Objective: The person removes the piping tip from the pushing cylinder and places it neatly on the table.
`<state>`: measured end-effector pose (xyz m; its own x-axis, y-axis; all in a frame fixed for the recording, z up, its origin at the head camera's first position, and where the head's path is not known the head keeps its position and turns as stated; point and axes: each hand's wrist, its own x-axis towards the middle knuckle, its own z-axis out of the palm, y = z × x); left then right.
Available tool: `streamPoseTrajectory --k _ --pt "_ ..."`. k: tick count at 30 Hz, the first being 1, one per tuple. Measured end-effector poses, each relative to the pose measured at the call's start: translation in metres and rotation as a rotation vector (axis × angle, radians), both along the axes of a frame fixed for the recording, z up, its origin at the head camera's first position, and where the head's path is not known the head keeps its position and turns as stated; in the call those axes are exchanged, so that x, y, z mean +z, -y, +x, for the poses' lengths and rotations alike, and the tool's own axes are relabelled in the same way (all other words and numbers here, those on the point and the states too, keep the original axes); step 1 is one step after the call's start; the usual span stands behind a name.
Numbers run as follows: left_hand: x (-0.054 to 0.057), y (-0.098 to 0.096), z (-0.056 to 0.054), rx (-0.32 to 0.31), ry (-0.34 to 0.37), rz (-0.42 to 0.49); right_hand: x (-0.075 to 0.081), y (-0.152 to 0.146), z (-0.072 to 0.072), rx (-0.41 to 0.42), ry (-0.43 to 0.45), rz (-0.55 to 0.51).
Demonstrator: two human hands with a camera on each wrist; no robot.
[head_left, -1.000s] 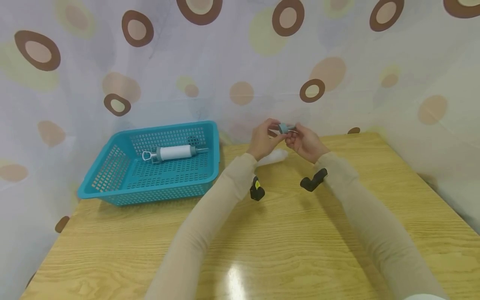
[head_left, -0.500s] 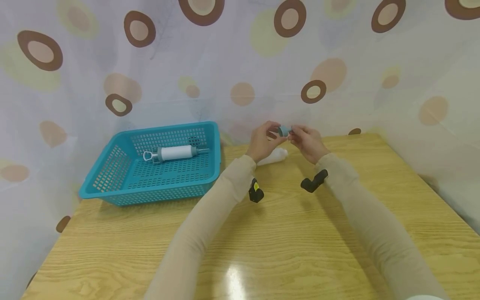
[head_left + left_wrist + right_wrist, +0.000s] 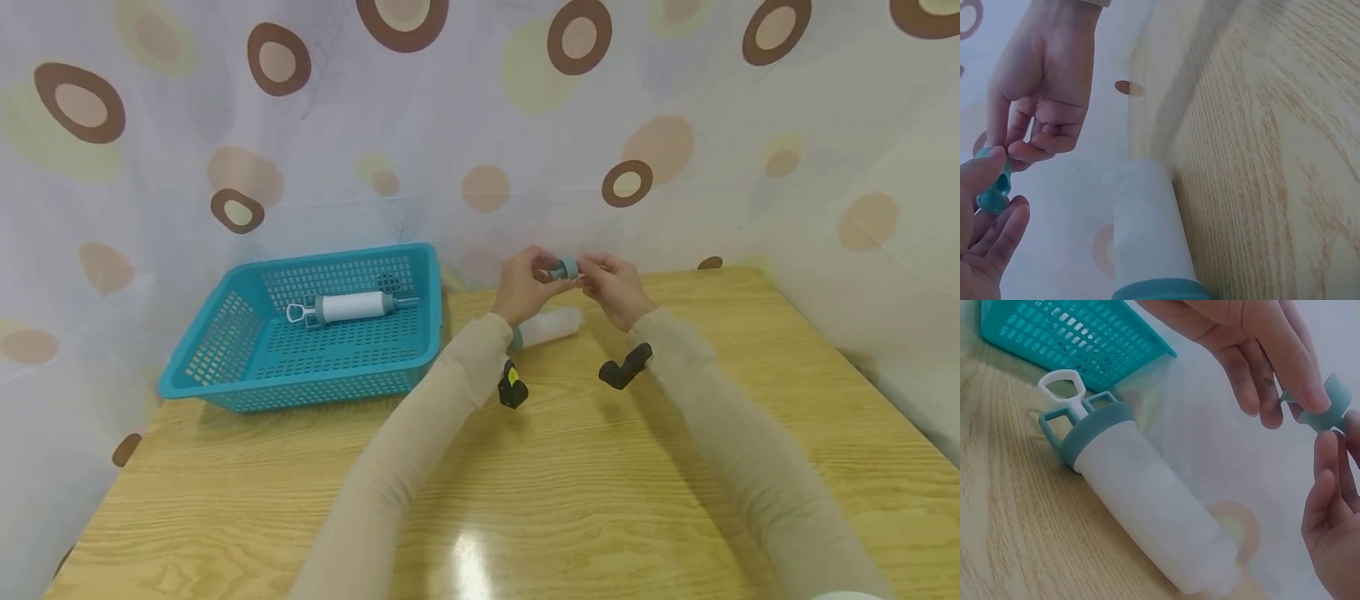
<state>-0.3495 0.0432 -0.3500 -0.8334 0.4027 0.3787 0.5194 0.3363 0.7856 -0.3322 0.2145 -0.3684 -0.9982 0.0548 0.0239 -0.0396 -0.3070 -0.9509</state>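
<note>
My left hand [image 3: 521, 283] pinches a small teal nozzle cap [image 3: 567, 268] between thumb and fingers, raised above the far part of the table. From the other side, the fingertips of my right hand [image 3: 617, 292] grip the same cap. Its narrow end points toward the left hand; fingers cover part of it. Below the hands a white plunger barrel [image 3: 551, 327] lies on its side on the table. The right wrist view shows its teal collar [image 3: 1094, 434] and white pull handle [image 3: 1063, 386]; the left forearm hides that end in the head view.
A teal perforated basket [image 3: 300, 387] stands on the left of the wooden table [image 3: 570, 500]. Inside it lies a similar white syringe-like device [image 3: 351, 305] with a teal nozzle. A patterned cloth [image 3: 420, 108] hangs behind the table's back edge.
The nozzle cap has been turned round between the fingers, so its narrow end now points left instead of right. The barrel on the table has shifted slightly and its teal collar now shows.
</note>
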Motion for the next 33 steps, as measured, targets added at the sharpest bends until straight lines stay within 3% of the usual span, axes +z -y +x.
streamPoseTrajectory --k 12,19,26,33 --pt "0.0012 -0.0006 0.0027 0.036 0.058 0.064 -0.001 -0.0005 0.0044 0.08 0.056 -0.031" --pt "0.0012 -0.0017 0.0018 0.052 0.125 0.123 -0.0025 -0.0004 0.006 0.204 -0.016 -0.066" --pt "-0.0017 -0.0014 0.0016 0.014 0.085 0.139 -0.0027 0.002 0.0053 0.252 -0.054 -0.082" --pt "-0.0045 -0.0019 0.0025 0.031 0.072 0.148 -0.0056 -0.0023 0.0046 0.247 -0.05 -0.096"
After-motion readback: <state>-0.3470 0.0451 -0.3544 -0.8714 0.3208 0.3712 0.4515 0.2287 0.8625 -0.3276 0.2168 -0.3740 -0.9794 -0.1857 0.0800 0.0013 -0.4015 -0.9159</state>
